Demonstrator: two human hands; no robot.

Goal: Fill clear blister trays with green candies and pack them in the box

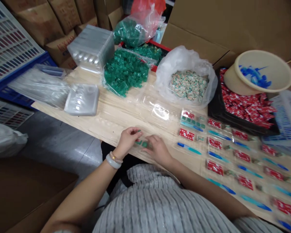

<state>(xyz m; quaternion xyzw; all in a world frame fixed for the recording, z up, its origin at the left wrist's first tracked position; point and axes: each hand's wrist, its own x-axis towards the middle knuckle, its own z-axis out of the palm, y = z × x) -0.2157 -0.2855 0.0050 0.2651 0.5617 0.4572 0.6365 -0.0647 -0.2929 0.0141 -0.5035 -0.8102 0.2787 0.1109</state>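
Observation:
My left hand [128, 139] is closed in a pinch, with a small green cube [139, 131] at its fingertips. Just below lies a clear plastic tray with green cubes [144, 144] in it, partly covered by my hands. At the tray's right side is my right hand [158, 151], its thumb and fingers apart and resting at the edge. Behind them, a clear bag spills a heap of green cubes [126, 71]. To the right stands a filled clear tray [193, 119] with a red packet, a row of green cubes and a blue stick-shaped item.
Several rows of trays with red packets [215, 167] cover the right side. A white bag of small discs [189, 84], a black bin of red packets [248, 110] and a cream tub [235, 72] stand behind. Stacked clear trays [92, 45] and plastic sleeves [42, 85] lie left.

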